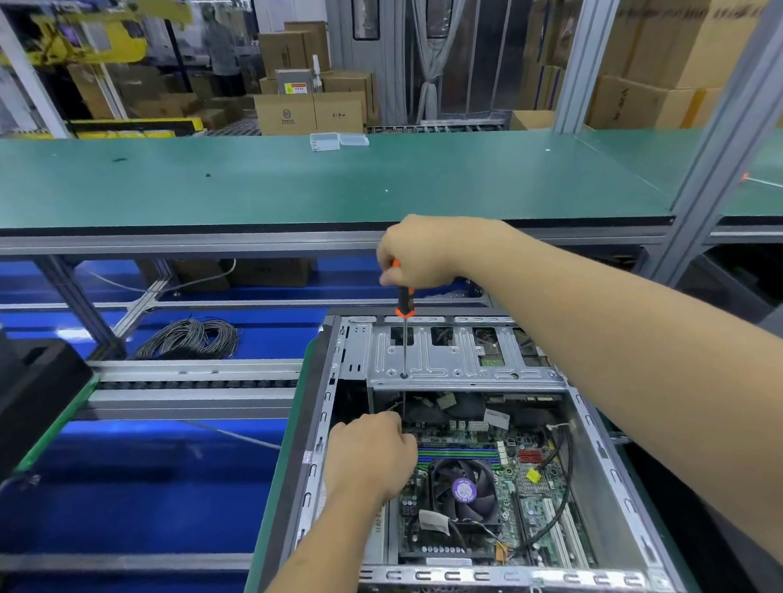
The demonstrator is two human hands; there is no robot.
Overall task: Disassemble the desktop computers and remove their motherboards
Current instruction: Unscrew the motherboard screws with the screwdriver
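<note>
Green benches surround the open case (585,426); its motherboard (506,481) remains inside. Right hand (417,253) grips a screwdriver (404,304) on the drive cage (457,356); left hand (372,453), fingers curled, rests inside, contents hidden.

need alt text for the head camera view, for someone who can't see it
A person's right hand holds an orange-and-black screwdriver upright, its tip on the silver metal drive cage of an open desktop computer case. The left hand reaches inside over the green motherboard, near its black cooling fan.
</note>
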